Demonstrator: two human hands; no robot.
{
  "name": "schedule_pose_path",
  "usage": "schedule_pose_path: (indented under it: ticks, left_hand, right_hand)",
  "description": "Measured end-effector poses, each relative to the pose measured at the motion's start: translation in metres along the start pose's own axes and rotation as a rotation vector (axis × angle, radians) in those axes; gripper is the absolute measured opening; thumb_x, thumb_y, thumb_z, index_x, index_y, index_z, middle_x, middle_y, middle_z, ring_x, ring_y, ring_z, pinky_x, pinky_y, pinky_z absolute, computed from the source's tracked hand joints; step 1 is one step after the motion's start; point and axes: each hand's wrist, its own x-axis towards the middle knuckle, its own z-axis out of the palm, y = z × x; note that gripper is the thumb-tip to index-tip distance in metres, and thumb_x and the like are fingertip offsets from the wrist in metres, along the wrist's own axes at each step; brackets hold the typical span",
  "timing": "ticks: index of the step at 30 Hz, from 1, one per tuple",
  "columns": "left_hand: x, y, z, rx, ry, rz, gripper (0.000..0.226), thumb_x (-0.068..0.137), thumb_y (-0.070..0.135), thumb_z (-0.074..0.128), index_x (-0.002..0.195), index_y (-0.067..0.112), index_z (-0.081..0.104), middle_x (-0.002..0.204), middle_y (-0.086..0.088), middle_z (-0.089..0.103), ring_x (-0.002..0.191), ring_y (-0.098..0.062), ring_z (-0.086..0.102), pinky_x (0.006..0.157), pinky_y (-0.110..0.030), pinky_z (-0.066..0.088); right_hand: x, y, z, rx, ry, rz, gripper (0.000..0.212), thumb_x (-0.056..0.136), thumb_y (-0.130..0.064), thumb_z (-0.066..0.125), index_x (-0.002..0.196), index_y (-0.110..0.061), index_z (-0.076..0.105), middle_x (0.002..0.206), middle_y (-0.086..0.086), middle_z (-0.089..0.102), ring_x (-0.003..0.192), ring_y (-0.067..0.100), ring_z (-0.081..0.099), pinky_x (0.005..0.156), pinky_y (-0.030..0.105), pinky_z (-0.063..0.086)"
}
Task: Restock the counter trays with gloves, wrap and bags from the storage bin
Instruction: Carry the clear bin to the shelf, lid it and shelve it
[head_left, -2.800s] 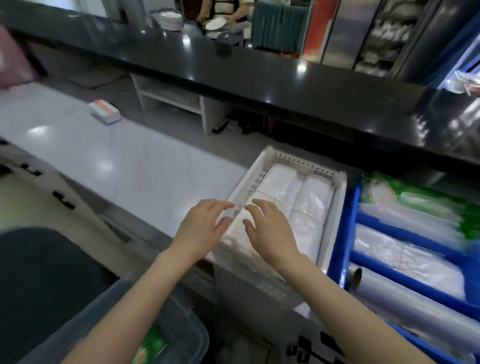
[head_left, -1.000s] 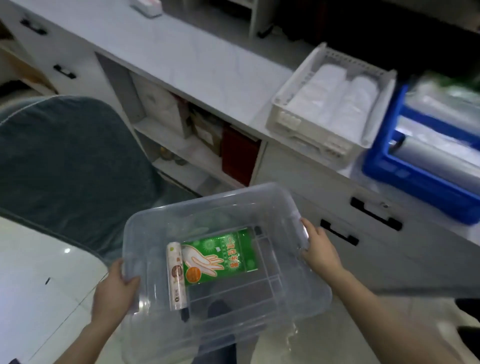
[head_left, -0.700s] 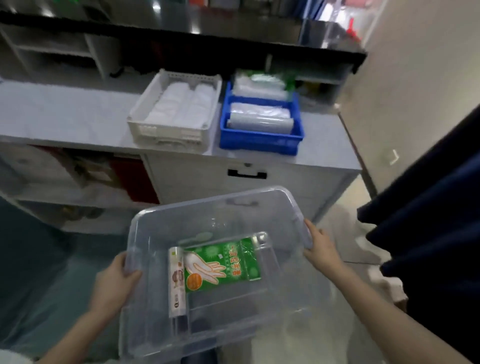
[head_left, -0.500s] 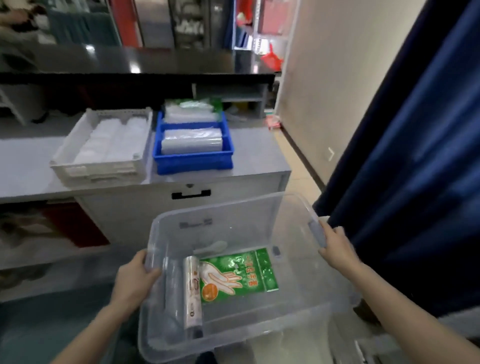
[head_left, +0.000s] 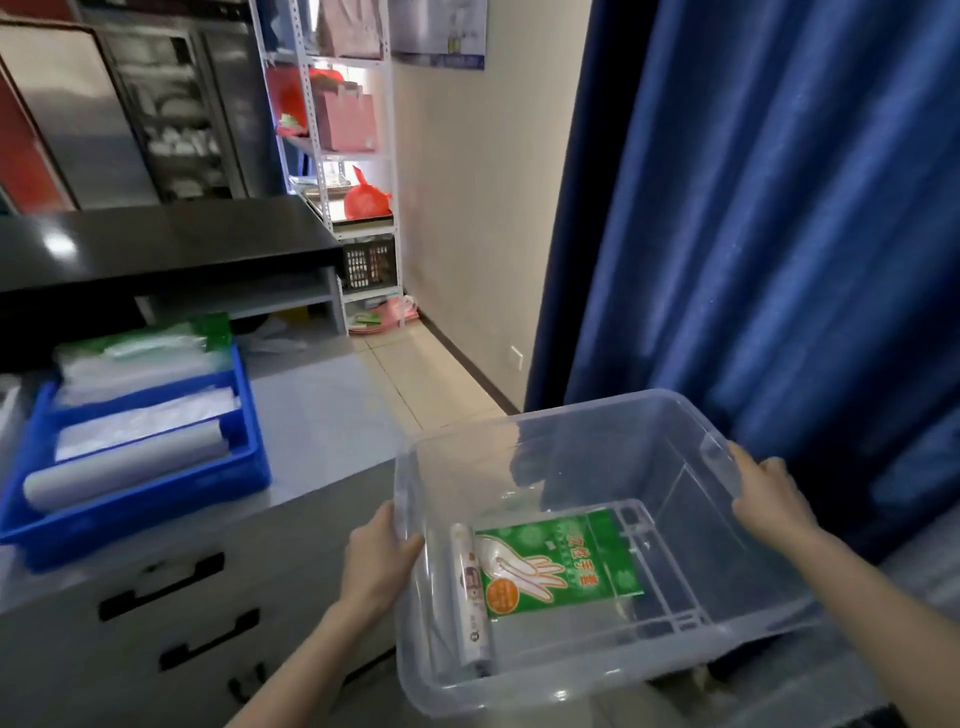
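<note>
I hold a clear plastic storage bin (head_left: 582, 670) in the air in front of me. My left hand (head_left: 376, 558) grips its left rim and my right hand (head_left: 769, 493) grips its right rim. Inside lie a green pack of gloves (head_left: 558, 564) and a white roll of wrap (head_left: 470, 597) along the left wall. On the grey counter (head_left: 322, 410) at the left stands a blue tray (head_left: 156, 493) holding a grey roll (head_left: 124, 470) and clear bags (head_left: 140, 364).
A dark blue curtain (head_left: 779, 208) hangs close on the right. Counter drawers with black handles (head_left: 161, 579) are at lower left. A white metal shelf rack (head_left: 337, 130) with red bags stands at the end of the tiled aisle (head_left: 431, 379).
I lifted the bin from beside the counter and turned right with it. The white tray has left the view, the blue tray slid to the left, and the curtain now fills the right.
</note>
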Motion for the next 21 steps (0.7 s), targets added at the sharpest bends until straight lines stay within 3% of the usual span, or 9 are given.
schedule_pose_path:
  ticks: [6,11,16,21]
  left_hand:
    - [0.086,0.052,0.041,0.048,0.007,0.046,0.046,0.077,0.026,0.068,0.122,0.017,0.060,0.075,0.000,0.063,0.068,-0.017,0.058,0.063,-0.027,0.040]
    - [0.161,0.078,0.064,0.094,0.079,0.046,0.044,0.081,0.026,0.069,0.121,0.011,0.061,0.078,-0.006,0.066,0.065,-0.016,0.056,0.061,-0.029,0.042]
    - [0.231,0.077,0.081,0.219,0.165,-0.051,0.043,0.081,0.024,0.068,0.122,0.012,0.060,0.087,-0.018,0.071,0.084,-0.038,0.065,0.064,-0.033,0.038]
    - [0.295,0.064,0.096,0.310,0.234,-0.170,0.038,0.085,0.025,0.066,0.117,0.005,0.060,0.093,-0.026,0.070,0.090,-0.043,0.065,0.065,-0.037,0.038]
  right_hand:
    - [0.080,0.019,-0.014,0.025,0.052,0.042,0.071,0.081,-0.007,0.045,0.143,-0.037,0.026,0.096,0.012,0.036,0.095,0.041,0.051,0.084,0.042,0.045]
    - [0.171,0.005,-0.004,0.048,0.047,0.010,0.073,0.082,-0.004,0.043,0.146,-0.035,0.024,0.110,0.021,0.044,0.103,0.043,0.050,0.092,0.043,0.044]
    - [0.272,-0.038,0.017,0.126,0.007,-0.114,0.068,0.083,-0.011,0.041,0.143,-0.038,0.025,0.109,0.017,0.043,0.099,0.038,0.050,0.089,0.042,0.045]
    - [0.365,-0.092,0.032,0.121,-0.041,-0.183,0.072,0.085,-0.011,0.043,0.146,-0.037,0.015,0.124,0.017,0.040,0.109,0.039,0.049,0.090,0.042,0.042]
